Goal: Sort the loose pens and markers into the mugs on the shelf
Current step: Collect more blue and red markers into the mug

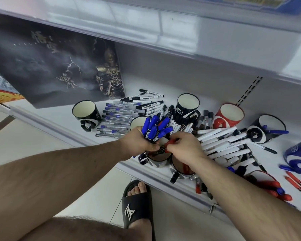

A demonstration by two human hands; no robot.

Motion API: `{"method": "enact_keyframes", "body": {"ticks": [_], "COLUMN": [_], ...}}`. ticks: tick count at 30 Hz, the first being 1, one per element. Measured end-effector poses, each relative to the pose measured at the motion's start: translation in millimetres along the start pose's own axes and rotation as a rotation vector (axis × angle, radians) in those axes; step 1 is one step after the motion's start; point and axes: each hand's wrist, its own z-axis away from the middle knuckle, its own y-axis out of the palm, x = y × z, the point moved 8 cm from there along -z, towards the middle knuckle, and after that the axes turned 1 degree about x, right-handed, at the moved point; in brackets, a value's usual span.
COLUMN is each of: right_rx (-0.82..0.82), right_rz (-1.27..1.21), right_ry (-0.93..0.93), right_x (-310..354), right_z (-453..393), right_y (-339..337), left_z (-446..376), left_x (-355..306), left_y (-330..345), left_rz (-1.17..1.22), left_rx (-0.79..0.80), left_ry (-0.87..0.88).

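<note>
Middle of the frame: the left hand (137, 142) holds a fat bunch of blue-capped plastic markers (155, 127). The right hand (184, 146) pinches a red-capped marker (169, 143) over a black mug (157, 158). Markers look light, hard, slippery; best grabbed mid-barrel.

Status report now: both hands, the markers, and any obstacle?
Left hand grips blue markers. Right hand pinches red marker over black mug. White markers crowd right side.
</note>
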Motion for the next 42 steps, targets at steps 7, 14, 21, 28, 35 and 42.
{"method": "enact_keyframes", "body": {"ticks": [7,14,21,28,35,42], "right_rx": [0.059,-0.022,0.075,0.009,-0.181,-0.169], "right_rz": [-0.311,-0.338,-0.495,-0.241,0.137,0.211], "right_ry": [-0.334,-0.439,-0.485,-0.378,-0.354,-0.398], "right_x": [38.5,48.0,49.9,59.7,73.9,57.6], "right_z": [52.6,64.7,65.3,60.0,57.5,30.3], "right_y": [-42.6,-43.8,-59.0,-73.9,-54.7,-26.0], "left_z": [4.9,11.6,6.6,3.1,-8.3,-23.0], "left_x": [-21.3,-37.7,-39.8,-41.5,-45.7,-18.5], "left_y": [9.8,32.3,36.8,38.2,48.2,46.4], "left_rz": [-0.058,-0.139,-0.111,-0.225,-0.507,-0.741], "left_rx": [-0.032,0.065,0.082,0.071,0.028,-0.005], "left_ry": [0.128,0.24,0.186,0.143,0.191,0.028]}}
